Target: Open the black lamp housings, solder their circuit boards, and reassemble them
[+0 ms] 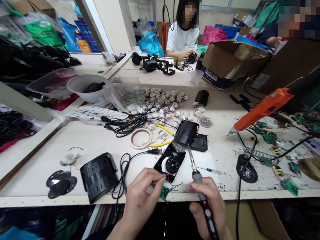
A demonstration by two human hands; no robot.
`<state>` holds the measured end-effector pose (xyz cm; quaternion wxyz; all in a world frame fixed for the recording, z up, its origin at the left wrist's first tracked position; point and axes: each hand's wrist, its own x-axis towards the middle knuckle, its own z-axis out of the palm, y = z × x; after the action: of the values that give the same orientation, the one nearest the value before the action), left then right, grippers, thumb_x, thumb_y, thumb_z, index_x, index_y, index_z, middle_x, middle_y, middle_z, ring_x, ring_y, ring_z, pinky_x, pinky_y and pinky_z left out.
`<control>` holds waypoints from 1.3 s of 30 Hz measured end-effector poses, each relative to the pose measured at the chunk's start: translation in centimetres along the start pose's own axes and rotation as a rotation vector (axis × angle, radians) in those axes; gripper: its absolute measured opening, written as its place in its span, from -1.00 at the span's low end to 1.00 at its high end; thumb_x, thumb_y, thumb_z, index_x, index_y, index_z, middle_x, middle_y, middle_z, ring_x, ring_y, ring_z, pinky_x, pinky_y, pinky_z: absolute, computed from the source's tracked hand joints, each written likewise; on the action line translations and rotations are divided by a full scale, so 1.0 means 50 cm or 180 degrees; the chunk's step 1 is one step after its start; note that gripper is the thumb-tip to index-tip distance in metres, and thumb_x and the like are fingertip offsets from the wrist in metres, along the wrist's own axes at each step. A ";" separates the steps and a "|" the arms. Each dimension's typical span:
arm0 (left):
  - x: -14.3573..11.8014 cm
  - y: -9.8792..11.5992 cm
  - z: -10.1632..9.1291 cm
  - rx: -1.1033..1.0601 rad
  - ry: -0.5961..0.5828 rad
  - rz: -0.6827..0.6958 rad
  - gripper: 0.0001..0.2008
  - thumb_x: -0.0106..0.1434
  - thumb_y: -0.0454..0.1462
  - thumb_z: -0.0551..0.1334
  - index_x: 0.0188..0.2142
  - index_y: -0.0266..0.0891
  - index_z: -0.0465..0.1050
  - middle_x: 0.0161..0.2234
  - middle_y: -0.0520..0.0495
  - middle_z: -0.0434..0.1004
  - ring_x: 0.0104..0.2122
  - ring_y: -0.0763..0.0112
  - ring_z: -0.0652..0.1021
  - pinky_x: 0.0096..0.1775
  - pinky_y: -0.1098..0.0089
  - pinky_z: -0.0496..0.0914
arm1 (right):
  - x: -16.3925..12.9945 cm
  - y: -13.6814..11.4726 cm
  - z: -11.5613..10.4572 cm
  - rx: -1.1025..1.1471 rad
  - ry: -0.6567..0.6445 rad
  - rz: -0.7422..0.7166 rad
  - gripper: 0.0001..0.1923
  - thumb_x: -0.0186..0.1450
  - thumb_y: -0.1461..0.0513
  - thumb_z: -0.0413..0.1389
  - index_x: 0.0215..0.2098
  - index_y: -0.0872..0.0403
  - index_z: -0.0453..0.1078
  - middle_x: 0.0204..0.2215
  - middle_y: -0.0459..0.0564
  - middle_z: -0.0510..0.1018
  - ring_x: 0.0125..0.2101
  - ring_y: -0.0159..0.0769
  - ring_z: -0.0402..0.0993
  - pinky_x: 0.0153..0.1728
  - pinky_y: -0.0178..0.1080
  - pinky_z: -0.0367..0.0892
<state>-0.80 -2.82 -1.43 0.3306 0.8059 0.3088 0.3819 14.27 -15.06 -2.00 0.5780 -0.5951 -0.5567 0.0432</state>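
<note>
Here, at the near desk edge:
Left hand (143, 193): fingers pinched narrow on thin red and black wires above a small green circuit board (164, 192), flat and rectangular.
Right hand (208, 202): closed around the grey grip of a soldering iron (197, 177), its slim metal tip slanting toward 11 o'clock.
Open housing (171, 161): black plastic, round ribbed disc inside, at 12 o'clock from the left hand.
Desk (101, 139): pale, scuffed, speckled surface.
Curved cover (99, 175): glossy black, at 9 o'clock from the left hand.
Tape roll (140, 138): flat pale ring, farther off.
Orange tool (264, 108): tapered plastic body, at 2 o'clock.
</note>
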 end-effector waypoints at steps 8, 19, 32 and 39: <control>-0.008 0.000 0.009 0.0249 0.0046 0.0060 -0.86 0.28 -0.40 0.24 -0.41 -0.23 0.53 -0.27 -0.09 0.54 -0.34 0.45 0.60 -0.38 0.53 0.46 | -0.016 -0.046 -0.070 0.0548 -0.0368 0.0537 -0.65 0.49 0.05 -0.08 0.09 -0.05 0.40 -0.43 -0.05 0.53 -0.55 -0.35 0.48 -0.52 -0.31 0.43; -0.003 -0.002 0.000 0.0229 -0.0070 -0.0020 -0.86 0.30 -0.35 0.24 -0.38 -0.22 0.55 -0.27 -0.10 0.55 -0.35 0.42 0.61 -0.39 0.49 0.49 | -0.051 -0.019 -0.061 0.0673 -0.0778 0.0487 -0.71 0.43 0.14 0.02 0.07 -0.04 0.43 -0.48 -0.07 0.56 -0.52 -0.33 0.54 -0.52 -0.34 0.43; 0.001 -0.001 0.004 0.0235 -0.0006 -0.0017 -0.83 0.28 -0.40 0.22 -0.44 -0.25 0.51 -0.28 -0.09 0.56 -0.47 0.52 0.56 -0.45 0.52 0.44 | -0.042 -0.038 -0.049 0.0555 -0.0585 0.0625 -0.72 0.43 0.13 0.00 0.00 -0.03 0.46 -0.48 -0.07 0.53 -0.53 -0.33 0.50 -0.49 -0.32 0.41; 0.000 -0.005 0.005 0.0249 0.0002 0.0006 -0.83 0.29 -0.38 0.21 -0.43 -0.24 0.52 -0.30 -0.07 0.58 -0.47 0.51 0.57 -0.44 0.53 0.46 | -0.051 -0.033 -0.044 0.0492 -0.0651 0.0680 -0.73 0.42 0.16 0.01 0.02 -0.02 0.45 -0.46 -0.06 0.55 -0.50 -0.32 0.53 -0.46 -0.32 0.44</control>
<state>-0.66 -2.71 -1.75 0.2984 0.8184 0.3229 0.3700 13.85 -18.77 -1.59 0.5545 -0.5972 -0.5412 0.2074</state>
